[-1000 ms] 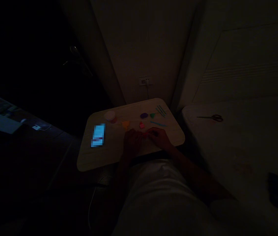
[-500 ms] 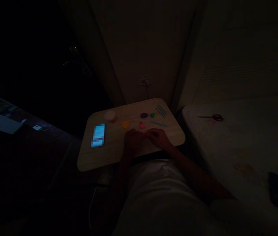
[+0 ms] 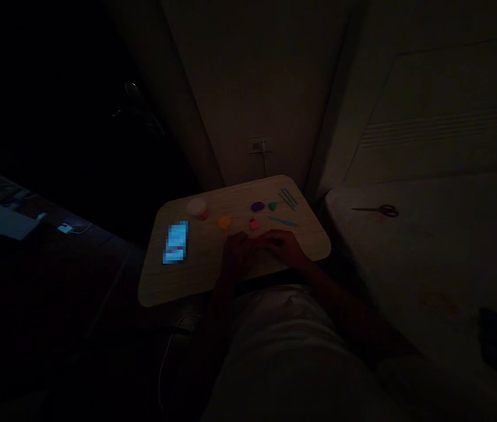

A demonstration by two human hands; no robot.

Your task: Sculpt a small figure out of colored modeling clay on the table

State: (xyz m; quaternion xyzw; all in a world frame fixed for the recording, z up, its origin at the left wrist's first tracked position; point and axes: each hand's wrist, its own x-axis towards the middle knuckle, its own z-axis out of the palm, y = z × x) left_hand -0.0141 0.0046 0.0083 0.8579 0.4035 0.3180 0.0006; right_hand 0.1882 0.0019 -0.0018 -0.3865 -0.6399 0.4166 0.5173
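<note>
In dim light, my left hand (image 3: 238,251) and my right hand (image 3: 282,245) meet at the near side of a small wooden-topped table (image 3: 204,269). Fingers of both are closed around a small reddish piece (image 3: 259,240), mostly hidden; its kind is hard to make out. Just beyond them lies a pink and red lump (image 3: 254,224) that looks like modelling clay. An orange piece (image 3: 224,222) with a thin stem rests by my left hand. Farther back are a purple lump (image 3: 258,206) and a green lump (image 3: 272,206). A blue knife-like tool (image 3: 283,221) lies beyond my right hand.
A lit phone (image 3: 176,242) and a lidded tub (image 3: 198,208) occupy the table's left side. Several thin sticks (image 3: 288,198) lie at the back right. Scissors (image 3: 380,210) rest on a pale surface (image 3: 389,258) to the right. A wall socket (image 3: 259,145) is behind.
My fingers have shifted slightly around the reddish piece, which shows less now. The objects on the table have stayed where they were.
</note>
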